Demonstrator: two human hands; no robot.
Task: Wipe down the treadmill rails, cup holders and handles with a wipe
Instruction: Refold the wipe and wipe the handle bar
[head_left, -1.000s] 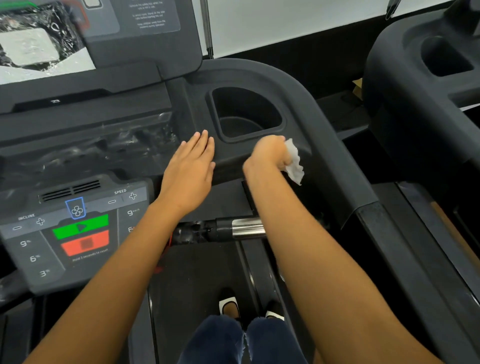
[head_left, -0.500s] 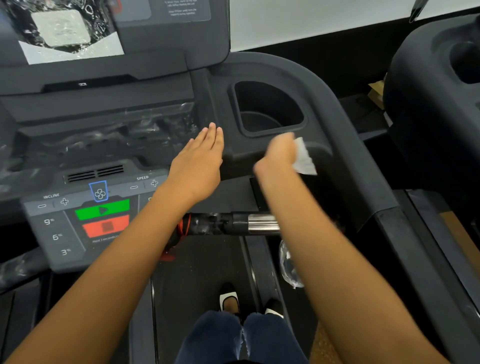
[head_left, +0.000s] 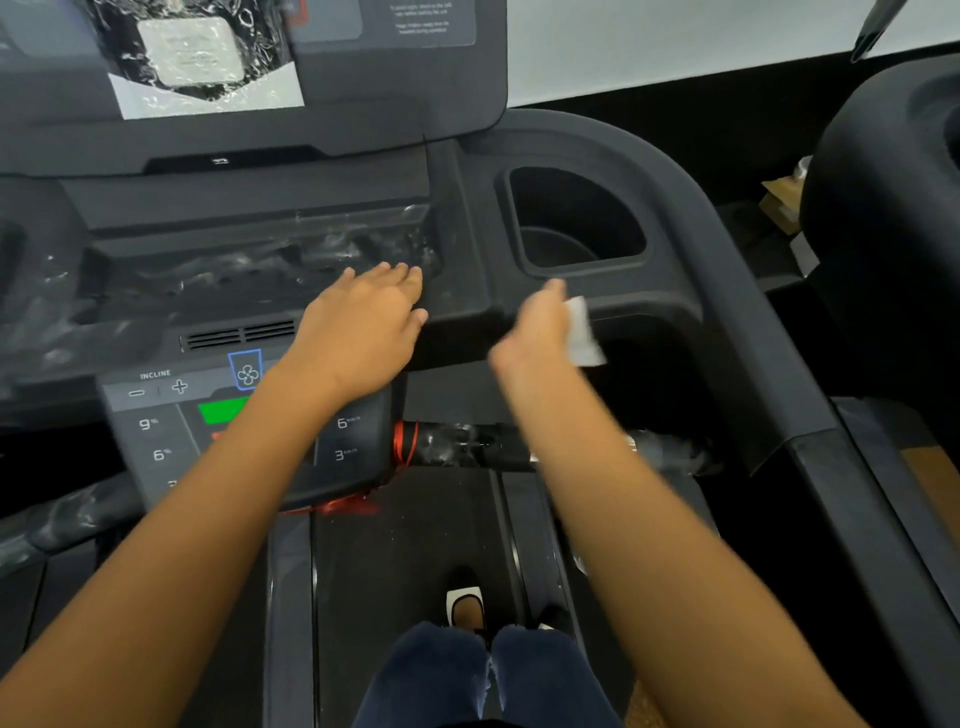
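Note:
My right hand (head_left: 540, 325) grips a white wipe (head_left: 582, 338) against the front edge of the dark console, just below the right cup holder (head_left: 576, 223). My left hand (head_left: 363, 322) lies flat and open on the console, fingers reaching the plastic-wrapped tray. The curved right rail (head_left: 737, 291) runs from behind the cup holder down to the right. A short handle (head_left: 467, 447) with a red ring and a chrome section sticks out below the console, partly hidden by my right forearm.
The control panel (head_left: 171, 415) with incline buttons and a green button sits under my left forearm. A screen wrapped in plastic (head_left: 202, 57) stands at the top left. Another dark treadmill (head_left: 883, 234) stands at the right. My legs and shoes stand on the belt (head_left: 405, 545).
The view has shifted so the console sits further right. My right hand with the wipe has slid a little left and down along the console's front edge. The left hand stays flat on the console.

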